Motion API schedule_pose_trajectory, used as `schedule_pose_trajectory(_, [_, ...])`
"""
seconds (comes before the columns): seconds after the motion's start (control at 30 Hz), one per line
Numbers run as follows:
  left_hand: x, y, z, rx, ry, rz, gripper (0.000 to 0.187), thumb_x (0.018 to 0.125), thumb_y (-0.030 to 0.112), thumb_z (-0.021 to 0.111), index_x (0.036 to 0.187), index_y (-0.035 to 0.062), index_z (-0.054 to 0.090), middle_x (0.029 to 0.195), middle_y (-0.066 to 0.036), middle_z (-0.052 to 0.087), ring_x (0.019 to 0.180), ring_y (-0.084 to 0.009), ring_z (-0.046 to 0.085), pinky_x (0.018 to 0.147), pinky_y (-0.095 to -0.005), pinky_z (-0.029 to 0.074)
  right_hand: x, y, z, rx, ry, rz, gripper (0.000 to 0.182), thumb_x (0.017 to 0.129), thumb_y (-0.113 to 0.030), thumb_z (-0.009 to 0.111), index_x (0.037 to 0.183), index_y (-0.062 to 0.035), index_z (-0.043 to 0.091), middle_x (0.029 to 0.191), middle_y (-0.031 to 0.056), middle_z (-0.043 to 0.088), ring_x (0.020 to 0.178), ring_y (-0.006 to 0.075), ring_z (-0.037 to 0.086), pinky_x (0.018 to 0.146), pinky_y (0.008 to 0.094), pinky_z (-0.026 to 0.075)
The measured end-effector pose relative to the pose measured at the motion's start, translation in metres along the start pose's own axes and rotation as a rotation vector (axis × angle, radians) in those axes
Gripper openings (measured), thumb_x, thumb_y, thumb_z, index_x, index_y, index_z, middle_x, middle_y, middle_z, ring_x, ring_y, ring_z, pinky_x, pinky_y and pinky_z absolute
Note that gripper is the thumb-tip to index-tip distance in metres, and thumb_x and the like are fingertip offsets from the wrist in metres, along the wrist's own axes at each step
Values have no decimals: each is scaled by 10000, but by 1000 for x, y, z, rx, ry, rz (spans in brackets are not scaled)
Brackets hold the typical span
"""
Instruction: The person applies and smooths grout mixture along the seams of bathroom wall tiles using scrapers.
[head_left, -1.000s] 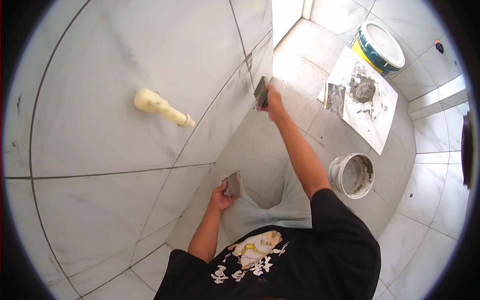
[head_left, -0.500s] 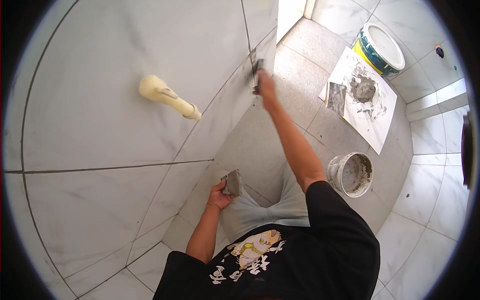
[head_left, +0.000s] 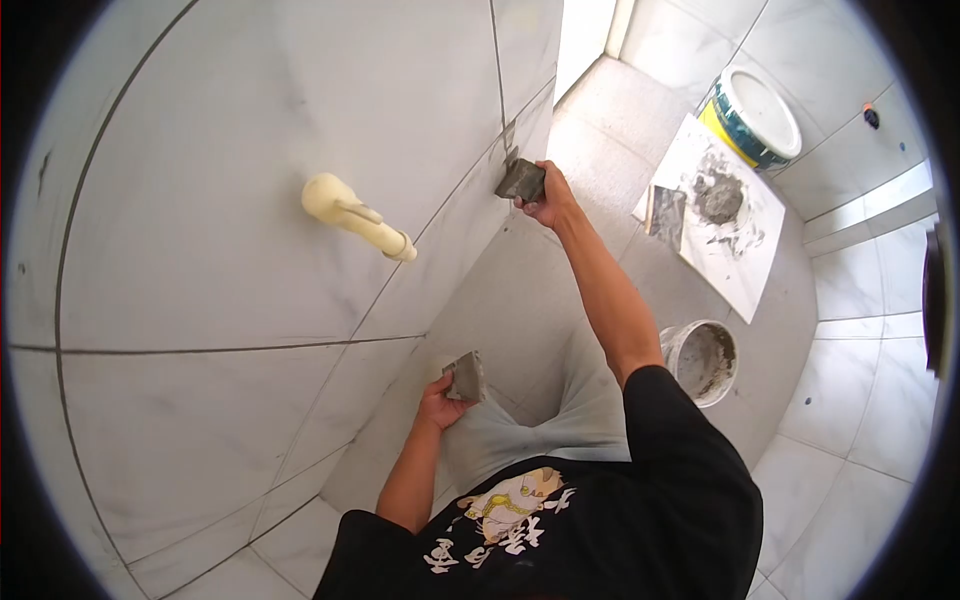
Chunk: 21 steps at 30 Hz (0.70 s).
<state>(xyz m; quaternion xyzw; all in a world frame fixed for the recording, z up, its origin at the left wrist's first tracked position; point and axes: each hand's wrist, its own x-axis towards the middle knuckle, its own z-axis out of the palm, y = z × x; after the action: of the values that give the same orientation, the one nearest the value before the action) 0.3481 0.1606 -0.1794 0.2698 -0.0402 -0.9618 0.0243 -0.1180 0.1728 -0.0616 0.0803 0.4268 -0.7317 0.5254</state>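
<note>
My right hand [head_left: 550, 196] reaches out to the tiled wall [head_left: 200, 240], closed round a dark, grout-smeared scraper [head_left: 521, 180]. Its flat blade is at the wall's lower tile row, beside a joint with a grey smear around it. Close to my lap, my left hand [head_left: 440, 406] grips a second flat scraper [head_left: 466, 378], grey and coated with dried material. A cream plastic tap [head_left: 345, 212] sticks out from the wall to the left of both hands.
Right of my arm stands a round bucket [head_left: 728, 372] with grey residue inside. Beyond it a white board [head_left: 745, 280] carries a grey mortar heap [head_left: 720, 198] and a dark flat piece [head_left: 666, 212]. A lidded paint bucket [head_left: 760, 110] is behind, near the doorway.
My right hand has turned and moved slightly down along the wall, so the scraper's broad face now shows. The left hand stays nearly in place. The whole view has shifted slightly.
</note>
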Motion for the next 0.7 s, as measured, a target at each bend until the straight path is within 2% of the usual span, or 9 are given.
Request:
schedule_pose_trajectory(0.1, [-4,1,15,2,2,-49,513,933,270,607,1373,46,465,1320,-146,577,1214,-332,567,1004,-534,483,-42,-44,53,91,-6,-221,293,942,-283,421,1080,-39,508,993,176,595,809,298,587,483,346,478])
schedule_pose_trajectory(0.17, [-7,3,13,21,-3,-44,513,934,268,606,1374,45,463,1318,-147,578,1210,-334,569,1007,-533,481,-58,-75,67,-19,-123,-214,275,941,-263,424,1057,-20,481,965,190,583,778,312,589,481,360,492])
schedule_pose_trajectory(0.2, [-7,1,13,47,-14,-28,513,935,265,605,1375,44,460,1315,-148,580,1206,-335,572,1011,-532,480,-71,-84,85,5,-39,-256,277,943,-271,409,1041,-22,479,946,187,578,694,298,573,465,355,474])
schedule_pose_trajectory(0.23, [-12,-3,10,45,-12,-32,513,935,265,605,1375,44,460,1315,-148,580,1206,-335,572,1011,-532,480,-88,-96,86,-81,-146,-216,302,947,-295,388,1042,-26,484,968,183,575,688,272,548,453,344,444])
schedule_pose_trajectory(0.37, [-16,-4,17,63,-29,-24,506,939,259,599,1371,35,460,1316,-154,577,1205,-333,572,1017,-530,475,-140,-114,79,101,-332,-518,367,939,-315,389,1112,-18,518,1027,186,592,838,293,553,640,396,476])
schedule_pose_trajectory(0.4, [-15,-5,20,72,-13,9,499,940,254,597,1366,32,462,1315,-156,577,1204,-332,573,1018,-531,474,-155,-109,73,210,-420,-544,442,931,-313,398,1215,4,516,1102,223,601,854,313,568,741,421,476])
schedule_pose_trajectory(0.57, [-17,-10,16,46,79,96,457,942,241,587,1336,33,487,1293,-154,589,1172,-332,592,993,-532,489,-179,-78,32,211,-463,-424,551,943,-334,356,1346,26,462,1197,281,579,914,340,588,779,419,481])
schedule_pose_trajectory(0.6, [-18,-9,24,7,75,103,443,942,235,583,1328,35,495,1279,-152,598,1157,-329,601,973,-526,505,-181,-78,32,159,-544,-403,549,963,-364,322,1313,27,482,1156,269,601,899,329,599,766,415,488])
schedule_pose_trajectory(0.7, [-32,-13,39,-25,-23,121,425,944,226,571,1328,55,506,1262,-134,615,1140,-312,616,934,-499,537,-181,-80,58,-44,-333,-523,520,969,-414,403,1266,0,511,971,184,630,787,250,599,691,400,500])
